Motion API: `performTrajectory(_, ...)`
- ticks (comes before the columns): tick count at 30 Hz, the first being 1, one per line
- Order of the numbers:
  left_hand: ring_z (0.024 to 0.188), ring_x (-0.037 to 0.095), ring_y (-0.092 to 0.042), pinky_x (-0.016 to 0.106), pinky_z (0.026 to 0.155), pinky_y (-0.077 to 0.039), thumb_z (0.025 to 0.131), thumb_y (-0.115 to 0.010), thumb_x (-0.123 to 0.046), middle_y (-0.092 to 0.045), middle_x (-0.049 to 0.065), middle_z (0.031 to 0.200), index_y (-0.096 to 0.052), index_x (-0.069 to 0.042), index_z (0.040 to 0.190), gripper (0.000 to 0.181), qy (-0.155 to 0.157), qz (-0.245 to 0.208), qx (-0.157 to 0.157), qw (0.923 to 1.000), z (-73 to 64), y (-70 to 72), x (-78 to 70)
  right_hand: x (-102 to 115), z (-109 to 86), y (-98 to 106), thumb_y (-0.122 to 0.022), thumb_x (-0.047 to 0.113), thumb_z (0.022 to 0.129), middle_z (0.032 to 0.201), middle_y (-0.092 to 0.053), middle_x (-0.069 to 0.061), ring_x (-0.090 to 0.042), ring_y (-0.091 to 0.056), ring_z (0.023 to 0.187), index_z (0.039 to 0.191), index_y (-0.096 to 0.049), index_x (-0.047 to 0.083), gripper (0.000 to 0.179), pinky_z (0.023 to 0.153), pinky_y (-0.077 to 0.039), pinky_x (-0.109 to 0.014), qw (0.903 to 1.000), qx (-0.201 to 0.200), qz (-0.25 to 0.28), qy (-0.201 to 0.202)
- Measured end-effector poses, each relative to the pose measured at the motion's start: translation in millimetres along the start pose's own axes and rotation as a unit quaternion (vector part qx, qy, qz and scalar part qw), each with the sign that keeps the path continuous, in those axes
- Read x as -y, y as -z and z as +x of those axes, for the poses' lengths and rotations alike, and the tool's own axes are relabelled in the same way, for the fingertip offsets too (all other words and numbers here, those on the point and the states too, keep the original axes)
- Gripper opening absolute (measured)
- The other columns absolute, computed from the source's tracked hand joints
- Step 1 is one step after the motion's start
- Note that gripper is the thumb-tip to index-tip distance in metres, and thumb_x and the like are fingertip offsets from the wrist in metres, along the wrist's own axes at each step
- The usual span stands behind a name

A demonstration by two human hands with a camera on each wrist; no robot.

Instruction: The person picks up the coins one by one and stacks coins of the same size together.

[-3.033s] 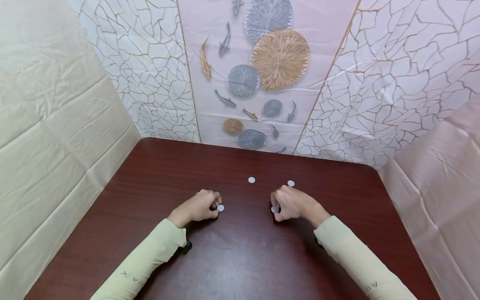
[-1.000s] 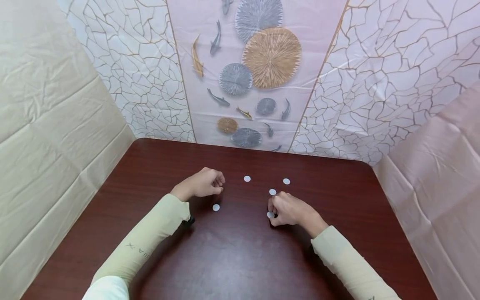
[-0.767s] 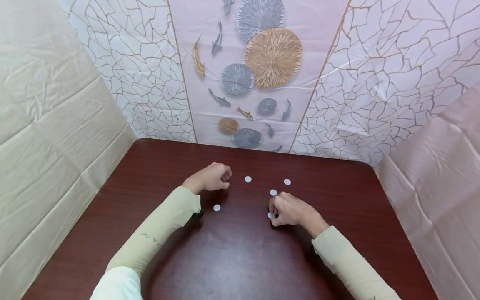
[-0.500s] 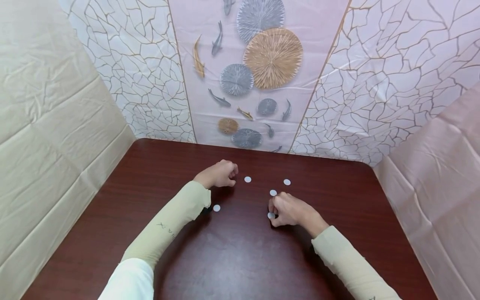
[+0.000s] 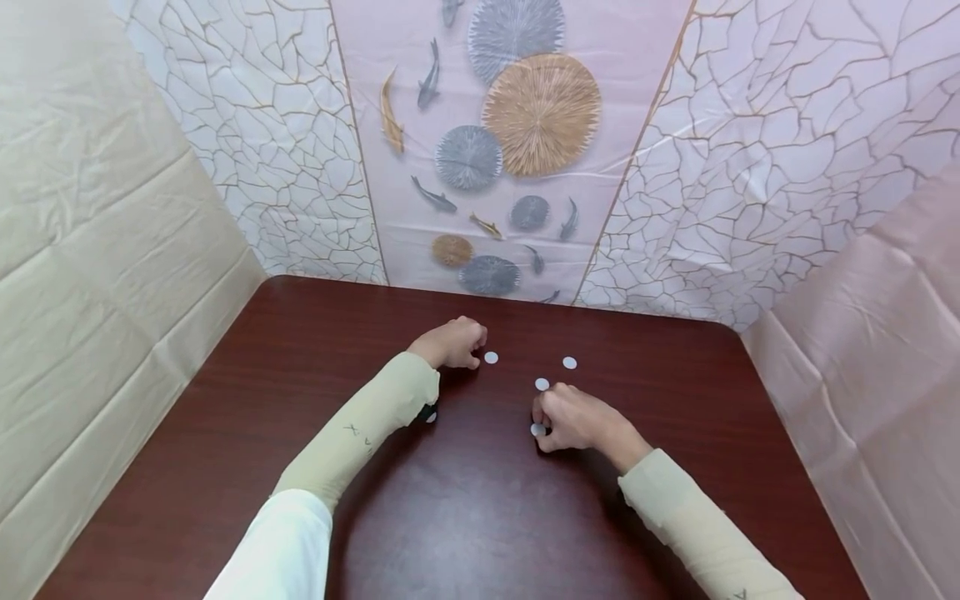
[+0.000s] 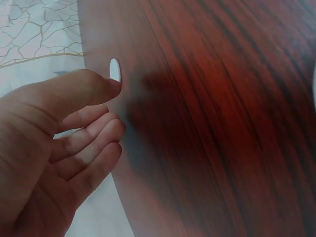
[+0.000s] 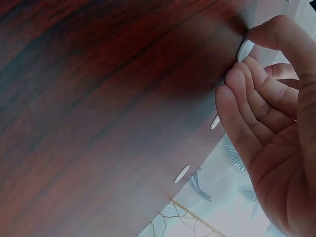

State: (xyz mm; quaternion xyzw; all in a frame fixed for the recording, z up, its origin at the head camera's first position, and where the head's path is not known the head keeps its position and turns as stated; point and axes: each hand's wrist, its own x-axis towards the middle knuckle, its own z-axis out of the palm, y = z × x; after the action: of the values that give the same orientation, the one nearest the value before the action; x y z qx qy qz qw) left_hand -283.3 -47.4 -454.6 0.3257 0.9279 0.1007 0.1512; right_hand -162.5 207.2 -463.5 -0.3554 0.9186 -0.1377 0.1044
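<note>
Small flat white discs lie on a dark red-brown wooden table (image 5: 465, 517). My left hand (image 5: 453, 343) hovers just left of a far disc (image 5: 491, 357); its thumb and loosely bent fingers are apart with nothing between them. In the left wrist view that disc (image 6: 114, 69) shows just past the thumb tip. My right hand (image 5: 581, 421) pinches another disc (image 5: 537, 430) at its edges between thumb and fingertip, low over the table. The right wrist view shows this disc (image 7: 245, 50) between thumb and finger.
One white disc (image 5: 542, 384) lies just beyond my right hand's knuckles, and another disc (image 5: 570, 363) farther back to the right. A disc (image 5: 431, 417) is partly covered by the left wrist. Patterned cloth (image 5: 300, 167) hangs behind the table.
My left hand has left the near-left disc and moved forward and right to the far one. The right hand has shifted slightly nearer, and a disc shows beyond it.
</note>
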Motion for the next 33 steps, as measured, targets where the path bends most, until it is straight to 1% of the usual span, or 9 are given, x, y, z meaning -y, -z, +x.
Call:
performTrajectory(5, 0.114, 0.026, -0.059, 0.039, 0.103, -0.05, 0.097, -0.074, -0.021, -0.069, 0.009, 0.116, -0.069, -0.005, 0.122, 0.03, -0.014, 0.017, -0.001, 0.9998, 7.0, -1.3, -2.6, 0.1, 0.7, 0.2, -0.078, 0.015, 0.08, 0.072, -0.069, 0.005, 0.001, -0.057, 0.059, 0.085, -0.074, 0.011, 0.008, 0.059, -0.05, -0.02, 0.9999, 0.006, -0.001, -0.012)
performTrajectory(11, 0.11, 0.024, -0.059, 0.038, 0.098, -0.052, 0.099, -0.073, -0.02, -0.068, 0.009, 0.116, -0.069, -0.005, 0.121, 0.028, -0.02, 0.015, 0.014, 0.9996, 13.5, -4.5, -6.7, -0.4, 0.7, -1.8, -0.079, 0.015, 0.08, 0.074, -0.071, 0.005, 0.001, -0.058, 0.061, 0.087, -0.075, 0.011, 0.009, 0.06, -0.052, -0.02, 0.9998, 0.011, 0.007, -0.013)
performTrajectory(16, 0.096, 0.02, -0.058, 0.033, 0.087, -0.05, 0.1, -0.071, -0.019, -0.068, 0.007, 0.106, -0.071, -0.007, 0.11, 0.015, -0.032, 0.022, 0.01, 0.9992, 19.3, -5.0, -8.6, -0.6, 0.5, -1.8, -0.079, 0.016, 0.08, 0.074, -0.071, 0.005, 0.0, -0.059, 0.062, 0.088, -0.076, 0.011, 0.01, 0.061, -0.052, -0.021, 0.9998, 0.009, 0.007, -0.019)
performTrajectory(19, 0.087, 0.017, -0.057, 0.03, 0.08, -0.047, 0.101, -0.07, -0.019, -0.067, 0.005, 0.099, -0.071, -0.009, 0.103, 0.01, -0.039, 0.024, 0.009, 0.9989, 21.2, -4.7, -9.6, -0.9, 0.5, -1.2, -0.079, 0.016, 0.08, 0.075, -0.071, 0.006, 0.001, -0.06, 0.063, 0.088, -0.076, 0.011, 0.01, 0.061, -0.052, -0.021, 0.9996, 0.012, 0.008, -0.022)
performTrajectory(24, 0.079, 0.016, -0.056, 0.028, 0.074, -0.045, 0.103, -0.069, -0.02, -0.066, 0.004, 0.092, -0.069, -0.011, 0.093, 0.013, -0.045, 0.032, 0.014, 0.9984, 20.9, -3.8, -12.9, -1.3, 0.5, -0.7, -0.078, 0.017, 0.082, 0.075, -0.071, 0.007, 0.001, -0.06, 0.063, 0.088, -0.076, 0.011, 0.009, 0.061, -0.052, -0.021, 0.9995, 0.016, 0.01, -0.025)
performTrajectory(26, 0.081, 0.017, -0.057, 0.029, 0.075, -0.045, 0.103, -0.069, -0.02, -0.066, 0.004, 0.091, -0.068, -0.012, 0.09, 0.016, -0.041, 0.037, 0.017, 0.9983, 21.0, -2.9, -15.5, -1.6, 0.1, -0.3, -0.078, 0.018, 0.082, 0.075, -0.07, 0.007, 0.001, -0.06, 0.063, 0.088, -0.076, 0.011, 0.009, 0.061, -0.052, -0.021, 0.9995, 0.015, 0.009, -0.025)
performTrajectory(29, 0.09, 0.021, -0.058, 0.032, 0.079, -0.046, 0.104, -0.067, -0.021, -0.063, 0.006, 0.095, -0.063, -0.012, 0.09, 0.017, -0.026, 0.042, 0.032, 0.9983, 21.1, -1.7, -19.2, -1.6, 0.3, 0.0, -0.078, 0.018, 0.081, 0.074, -0.071, 0.007, 0.001, -0.059, 0.062, 0.087, -0.076, 0.012, 0.009, 0.061, -0.052, -0.021, 0.9996, 0.014, 0.005, -0.025)
performTrajectory(31, 0.097, 0.023, -0.058, 0.034, 0.082, -0.047, 0.104, -0.067, -0.022, -0.063, 0.008, 0.1, -0.062, -0.012, 0.094, 0.015, -0.018, 0.052, 0.039, 0.9977, 21.7, -1.4, -21.3, -1.3, 1.0, -0.2, -0.079, 0.018, 0.08, 0.074, -0.071, 0.007, 0.001, -0.059, 0.062, 0.087, -0.076, 0.012, 0.009, 0.061, -0.052, -0.02, 0.9996, 0.014, 0.005, -0.026)
performTrajectory(33, 0.103, 0.024, -0.059, 0.035, 0.086, -0.049, 0.102, -0.068, -0.024, -0.062, 0.009, 0.106, -0.063, -0.012, 0.101, 0.013, -0.012, 0.067, 0.043, 0.9968, 22.3, -1.5, -23.0, -0.8, 2.4, -0.7, -0.079, 0.017, 0.08, 0.074, -0.071, 0.006, 0.001, -0.059, 0.061, 0.086, -0.076, 0.012, 0.009, 0.06, -0.052, -0.02, 0.9996, 0.013, 0.006, -0.024)
